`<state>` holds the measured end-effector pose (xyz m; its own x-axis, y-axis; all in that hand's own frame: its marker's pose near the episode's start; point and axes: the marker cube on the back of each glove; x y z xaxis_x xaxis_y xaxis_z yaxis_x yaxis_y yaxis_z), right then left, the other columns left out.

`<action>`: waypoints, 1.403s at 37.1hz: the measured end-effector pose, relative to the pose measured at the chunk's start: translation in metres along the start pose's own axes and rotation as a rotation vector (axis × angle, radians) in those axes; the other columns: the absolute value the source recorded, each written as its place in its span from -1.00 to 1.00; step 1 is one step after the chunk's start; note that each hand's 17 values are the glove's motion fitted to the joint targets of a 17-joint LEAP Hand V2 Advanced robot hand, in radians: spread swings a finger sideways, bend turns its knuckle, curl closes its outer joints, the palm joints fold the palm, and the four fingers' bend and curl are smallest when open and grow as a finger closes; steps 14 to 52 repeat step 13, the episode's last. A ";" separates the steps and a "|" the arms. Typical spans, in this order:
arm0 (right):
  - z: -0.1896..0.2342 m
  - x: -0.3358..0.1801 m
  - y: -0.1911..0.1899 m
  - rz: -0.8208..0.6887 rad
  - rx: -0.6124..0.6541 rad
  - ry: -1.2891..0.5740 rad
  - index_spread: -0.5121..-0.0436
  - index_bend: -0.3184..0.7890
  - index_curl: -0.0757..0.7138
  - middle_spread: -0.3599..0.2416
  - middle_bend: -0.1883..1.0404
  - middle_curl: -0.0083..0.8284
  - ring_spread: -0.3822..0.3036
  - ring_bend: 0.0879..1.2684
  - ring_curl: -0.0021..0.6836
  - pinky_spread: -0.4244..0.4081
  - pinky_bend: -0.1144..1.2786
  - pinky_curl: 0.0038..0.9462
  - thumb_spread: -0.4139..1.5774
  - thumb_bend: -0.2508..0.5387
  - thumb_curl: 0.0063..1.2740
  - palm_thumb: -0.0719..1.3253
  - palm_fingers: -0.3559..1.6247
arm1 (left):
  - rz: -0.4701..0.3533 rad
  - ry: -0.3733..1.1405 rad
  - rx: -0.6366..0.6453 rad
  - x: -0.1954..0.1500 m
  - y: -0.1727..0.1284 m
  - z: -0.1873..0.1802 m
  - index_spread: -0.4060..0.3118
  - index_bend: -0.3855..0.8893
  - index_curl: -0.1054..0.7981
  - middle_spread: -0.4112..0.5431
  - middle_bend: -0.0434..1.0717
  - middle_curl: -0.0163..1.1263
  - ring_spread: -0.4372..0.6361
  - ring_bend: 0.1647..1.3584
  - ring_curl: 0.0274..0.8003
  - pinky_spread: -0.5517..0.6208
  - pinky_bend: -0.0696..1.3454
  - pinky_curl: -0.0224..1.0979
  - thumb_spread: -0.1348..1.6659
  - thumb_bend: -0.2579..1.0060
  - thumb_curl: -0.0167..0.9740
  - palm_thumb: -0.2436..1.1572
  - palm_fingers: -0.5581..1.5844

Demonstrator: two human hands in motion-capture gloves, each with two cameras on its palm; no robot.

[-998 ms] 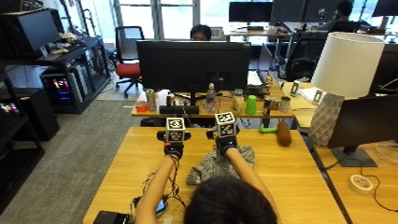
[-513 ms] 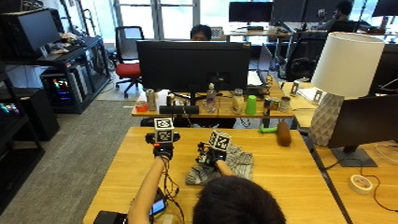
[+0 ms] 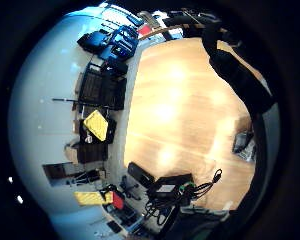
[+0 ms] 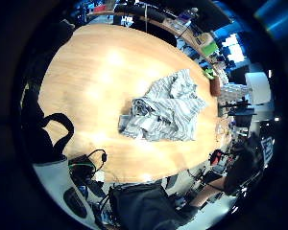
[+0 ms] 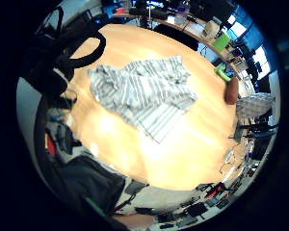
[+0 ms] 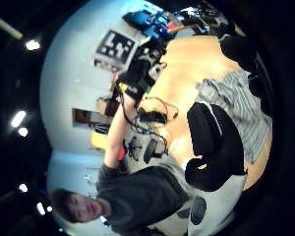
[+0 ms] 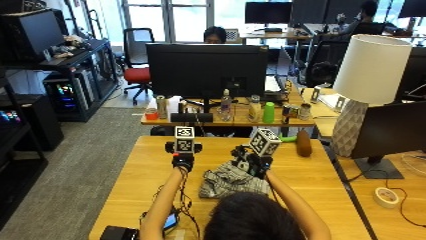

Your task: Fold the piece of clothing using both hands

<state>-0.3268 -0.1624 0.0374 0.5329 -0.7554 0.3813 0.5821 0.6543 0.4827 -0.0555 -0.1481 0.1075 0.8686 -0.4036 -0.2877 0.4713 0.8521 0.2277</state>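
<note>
A crumpled grey-and-white striped garment [image 7: 229, 184] lies in a heap on the wooden table [image 7: 126, 200], just in front of the person. My left hand [image 7: 181, 161] hovers over bare wood to the left of the heap, fingers relaxed and holding nothing. My right hand [image 7: 251, 165] hangs above the garment's far edge, also empty. Both palm views show the garment [image 4: 163, 112] [image 5: 139, 94] lying free on the table, with no finger on it. The right thumb side view catches the left hand [image 6: 140, 69] raised beside the garment [image 6: 241, 108].
A brown oblong object [image 7: 303, 143] and a green item [image 7: 287, 138] lie at the table's far right edge. A phone [image 7: 170, 220], a black box [image 7: 120, 233] and cables sit at the near left. A lamp [image 7: 366, 90] stands on the table to the right.
The left hand swung a little left and came back. The right hand drifted slightly right and nearer over the garment. The garment lies as before.
</note>
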 end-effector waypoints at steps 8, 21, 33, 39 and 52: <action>-0.008 0.032 0.130 0.248 -0.155 0.039 -0.04 -0.25 -0.39 -0.04 -0.34 -0.06 -0.27 -0.08 0.13 -0.36 0.17 -0.24 0.68 -0.39 -0.50 0.29 0.26 | 0.030 -0.027 0.000 0.015 0.011 -0.002 -0.21 -0.01 0.25 -0.01 -0.72 -0.60 -0.16 -0.43 -0.20 0.06 -0.27 -0.33 0.92 0.31 0.44 0.43 -0.02; 0.002 0.079 0.158 0.337 -0.145 0.065 0.00 -0.26 -0.37 -0.05 -0.35 -0.04 -0.27 -0.12 0.14 -0.35 0.13 -0.25 0.69 -0.39 -0.51 0.29 0.28 | 0.070 -0.033 0.035 0.017 0.058 -0.039 -0.20 -0.01 0.26 -0.01 -0.72 -0.61 -0.15 -0.44 -0.21 0.07 -0.27 -0.32 0.92 0.32 0.48 0.40 -0.02; 0.002 0.079 0.158 0.337 -0.145 0.065 0.00 -0.26 -0.37 -0.05 -0.35 -0.04 -0.27 -0.12 0.14 -0.35 0.13 -0.25 0.69 -0.39 -0.51 0.29 0.28 | 0.070 -0.033 0.035 0.017 0.058 -0.039 -0.20 -0.01 0.26 -0.01 -0.72 -0.61 -0.15 -0.44 -0.21 0.07 -0.27 -0.32 0.92 0.32 0.48 0.40 -0.02; 0.002 0.079 0.158 0.337 -0.145 0.065 0.00 -0.26 -0.37 -0.05 -0.35 -0.04 -0.27 -0.12 0.14 -0.35 0.13 -0.25 0.69 -0.39 -0.51 0.29 0.28 | 0.070 -0.033 0.035 0.017 0.058 -0.039 -0.20 -0.01 0.26 -0.01 -0.72 -0.61 -0.15 -0.44 -0.21 0.07 -0.27 -0.32 0.92 0.32 0.48 0.40 -0.02; 0.002 0.079 0.158 0.337 -0.145 0.065 0.00 -0.26 -0.37 -0.05 -0.35 -0.04 -0.27 -0.12 0.14 -0.35 0.13 -0.25 0.69 -0.39 -0.51 0.29 0.28 | 0.070 -0.033 0.035 0.017 0.058 -0.039 -0.20 -0.01 0.26 -0.01 -0.72 -0.61 -0.15 -0.44 -0.21 0.07 -0.27 -0.32 0.92 0.32 0.48 0.40 -0.02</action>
